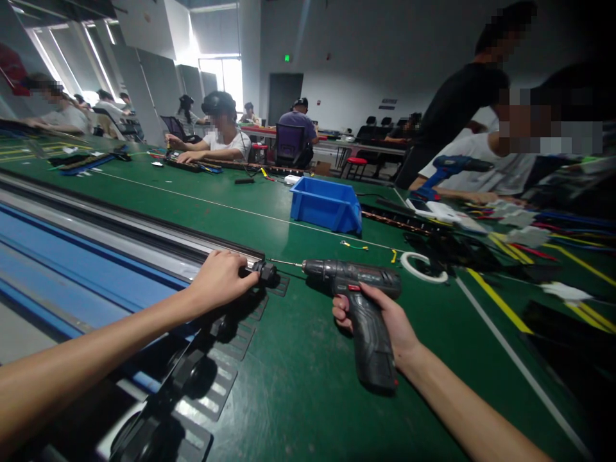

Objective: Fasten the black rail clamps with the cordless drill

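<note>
My right hand (385,321) grips the handle of a dark grey cordless drill (359,285) with a red trigger. Its long thin bit (286,262) points left and reaches a small black part (265,273) at the end of a long aluminium rail (144,228). My left hand (221,277) pinches that black part and rests on the rail's end. Along the rail's near side sit black roller fittings on slotted plates (226,333).
A blue plastic bin (325,204) stands on the green table behind the drill. A white tape ring (423,266) lies to the right beside black parts and coloured wires (529,234). Other people sit and stand at the far and right sides; a blue drill (450,168) lies there.
</note>
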Tool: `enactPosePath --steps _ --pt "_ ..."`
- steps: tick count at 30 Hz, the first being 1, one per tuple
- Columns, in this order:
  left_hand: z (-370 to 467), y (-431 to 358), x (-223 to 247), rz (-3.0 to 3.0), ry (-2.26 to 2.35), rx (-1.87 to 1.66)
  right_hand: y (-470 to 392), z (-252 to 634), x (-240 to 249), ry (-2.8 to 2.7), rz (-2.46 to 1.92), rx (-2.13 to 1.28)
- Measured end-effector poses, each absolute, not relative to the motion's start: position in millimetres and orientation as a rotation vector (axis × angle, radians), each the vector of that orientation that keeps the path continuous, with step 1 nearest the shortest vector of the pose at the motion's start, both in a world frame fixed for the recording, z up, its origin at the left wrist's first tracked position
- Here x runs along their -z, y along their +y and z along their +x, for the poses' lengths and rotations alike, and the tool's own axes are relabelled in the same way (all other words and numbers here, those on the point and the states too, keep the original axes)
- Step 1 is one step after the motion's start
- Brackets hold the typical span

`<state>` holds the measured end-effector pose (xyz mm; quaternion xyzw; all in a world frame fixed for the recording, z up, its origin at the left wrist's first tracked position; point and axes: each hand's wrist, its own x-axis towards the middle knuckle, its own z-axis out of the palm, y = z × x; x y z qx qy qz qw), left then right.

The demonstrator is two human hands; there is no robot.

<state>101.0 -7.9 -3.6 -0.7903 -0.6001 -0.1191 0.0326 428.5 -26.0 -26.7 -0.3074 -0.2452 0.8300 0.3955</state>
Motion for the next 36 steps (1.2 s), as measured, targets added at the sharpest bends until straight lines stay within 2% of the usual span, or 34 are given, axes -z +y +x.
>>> enactPosePath --steps 36 --pt "100.0 -10.8 2.4 -2.321 -1.835 0.246 -28.1 423.8 20.2 -0.650 -0.811 -2.111"
